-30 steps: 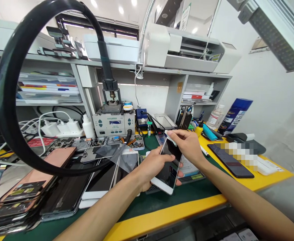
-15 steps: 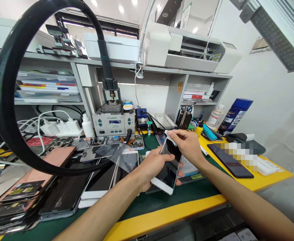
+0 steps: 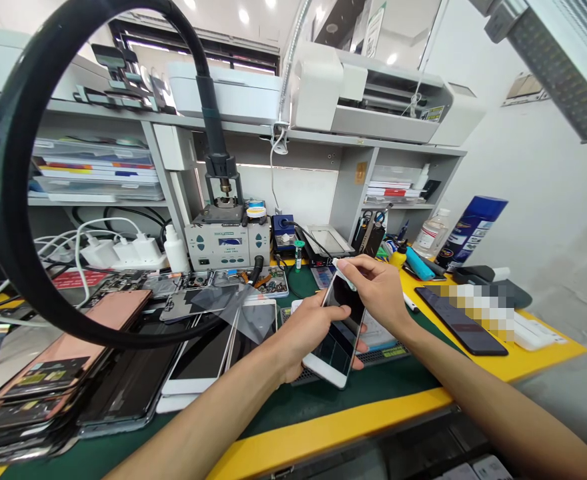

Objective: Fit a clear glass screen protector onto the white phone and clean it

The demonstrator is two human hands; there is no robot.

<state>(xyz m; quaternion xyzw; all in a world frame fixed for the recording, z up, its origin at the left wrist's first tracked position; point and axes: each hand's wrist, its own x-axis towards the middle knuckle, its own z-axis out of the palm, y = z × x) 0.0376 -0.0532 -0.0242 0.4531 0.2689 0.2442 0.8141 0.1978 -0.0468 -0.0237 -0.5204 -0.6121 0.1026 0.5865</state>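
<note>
A white-framed smartphone [image 3: 334, 353] with a dark screen is held tilted above the green mat. My left hand [image 3: 309, 327] grips it, thumb across the glass and fingers round the far edge. At the phone's upper end, my right hand [image 3: 377, 293] is closed on a small white wipe [image 3: 352, 286], pressed against the top of the screen. Most of the wipe is hidden under the fingers. Beneath the phone, a flat light-coloured item [image 3: 377, 333] on the mat is partly covered.
White-framed phones [image 3: 198, 360] and a stack of phone parts [image 3: 68, 360] lie at left. A black hose [image 3: 11, 267] loops above them from the hot-air station [image 3: 227, 245]. A dark phone [image 3: 461, 320], a clear bottle [image 3: 432, 233] and a blue spray can [image 3: 471, 230] are at right.
My right hand has shifted slightly right and down along the phone's top end, with the wipe. My left hand keeps its hold on the smartphone, almost unmoved.
</note>
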